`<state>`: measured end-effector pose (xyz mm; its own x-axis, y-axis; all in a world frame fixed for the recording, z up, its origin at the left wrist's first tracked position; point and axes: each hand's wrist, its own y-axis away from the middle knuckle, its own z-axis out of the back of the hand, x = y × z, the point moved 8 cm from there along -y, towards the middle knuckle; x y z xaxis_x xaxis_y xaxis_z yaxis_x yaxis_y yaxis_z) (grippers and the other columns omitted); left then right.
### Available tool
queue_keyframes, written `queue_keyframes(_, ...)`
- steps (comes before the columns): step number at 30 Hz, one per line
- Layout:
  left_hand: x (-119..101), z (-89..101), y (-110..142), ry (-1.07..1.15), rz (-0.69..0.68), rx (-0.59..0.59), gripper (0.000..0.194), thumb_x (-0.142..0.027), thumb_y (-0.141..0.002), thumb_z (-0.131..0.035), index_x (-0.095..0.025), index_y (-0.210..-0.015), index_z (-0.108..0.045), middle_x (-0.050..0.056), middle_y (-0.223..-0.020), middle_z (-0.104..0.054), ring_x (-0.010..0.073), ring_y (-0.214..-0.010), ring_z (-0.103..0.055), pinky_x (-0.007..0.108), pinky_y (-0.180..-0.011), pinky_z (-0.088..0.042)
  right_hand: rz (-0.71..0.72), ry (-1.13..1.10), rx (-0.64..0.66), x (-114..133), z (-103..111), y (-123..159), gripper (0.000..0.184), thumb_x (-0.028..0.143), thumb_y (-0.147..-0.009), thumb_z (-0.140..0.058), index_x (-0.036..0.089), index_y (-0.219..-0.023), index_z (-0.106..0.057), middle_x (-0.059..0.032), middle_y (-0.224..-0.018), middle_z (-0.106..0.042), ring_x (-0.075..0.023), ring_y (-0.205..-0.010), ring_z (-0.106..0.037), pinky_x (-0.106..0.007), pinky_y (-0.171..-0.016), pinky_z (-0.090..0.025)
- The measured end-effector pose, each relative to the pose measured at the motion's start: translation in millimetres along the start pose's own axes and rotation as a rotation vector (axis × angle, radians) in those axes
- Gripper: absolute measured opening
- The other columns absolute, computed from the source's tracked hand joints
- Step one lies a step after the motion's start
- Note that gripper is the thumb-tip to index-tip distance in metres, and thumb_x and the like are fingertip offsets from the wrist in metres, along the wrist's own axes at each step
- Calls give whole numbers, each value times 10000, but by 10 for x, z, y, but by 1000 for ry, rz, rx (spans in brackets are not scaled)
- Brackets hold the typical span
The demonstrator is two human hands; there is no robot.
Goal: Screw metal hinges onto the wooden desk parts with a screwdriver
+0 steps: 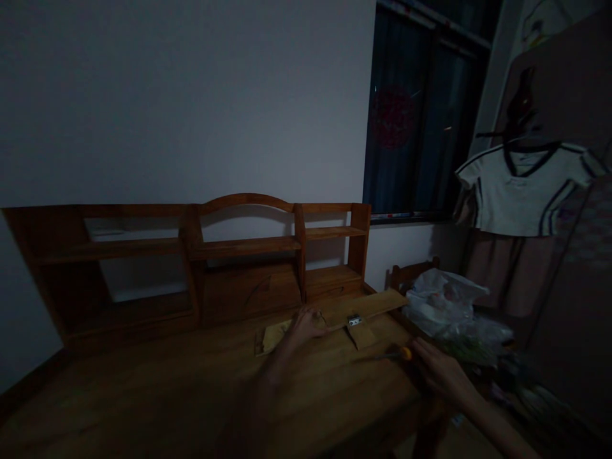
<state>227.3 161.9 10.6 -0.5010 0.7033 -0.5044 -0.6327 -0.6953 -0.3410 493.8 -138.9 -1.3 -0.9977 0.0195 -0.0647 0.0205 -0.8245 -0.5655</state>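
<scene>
Nearest to us lies the bare wooden worktop, dim under low light. At 4 o'clock on it our right hand is closed around the orange handle of a screwdriver, whose shaft lies nearly flat on the worktop and points toward 9 o'clock. Farther in, at centre, our left hand rests fingers-down on a long wooden plank; whether it grips the plank or merely presses it we cannot tell. The two hands are well apart. Just at 3 o'clock of the left hand a small metal hinge sits on the plank, with a smaller wooden piece below it. At 2 o'clock a white plastic bag lies beside the plank's end. Behind stands a wooden shelf unit against the wall; at far right a white shirt hangs beside a dark window.
</scene>
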Motion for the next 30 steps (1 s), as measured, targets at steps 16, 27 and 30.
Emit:
queue_keyframes(16, 1551, 1936, 2142, -130, 200, -173, 787, -541, -662, -785, -302, -1383, -580, 79, -1409, -633, 353, -1280, -601, 491, -1097, -490, 121, -304, 281, 1454, 31, -718, 367, 207, -956, -469, 256, -1280, -634, -88, -1266, -699, -243, -1089, -703, -330, -869, -550)
queue_keyframes(27, 1871, 2234, 2528, -187, 268, -152, 795, -526, -623, -813, -282, -1352, -609, 80, -1393, -647, 341, -1282, -603, 468, -1114, -474, 307, -366, 186, 2337, 43, -1156, 348, 210, -984, -471, 213, -1299, -619, -125, -1196, -688, -289, -1112, -602, -462, -971, -502)
queue_keyframes(30, 1741, 2104, 2358, -150, 227, -126, 787, -503, -635, -820, -264, -1355, -609, 93, -1419, -630, 332, -1302, -594, 444, -1128, -464, 293, -345, 39, 2225, 179, -1185, 302, 181, -955, -475, 184, -1212, -634, -156, -1168, -667, -320, -1128, -577, -521, -997, -477)
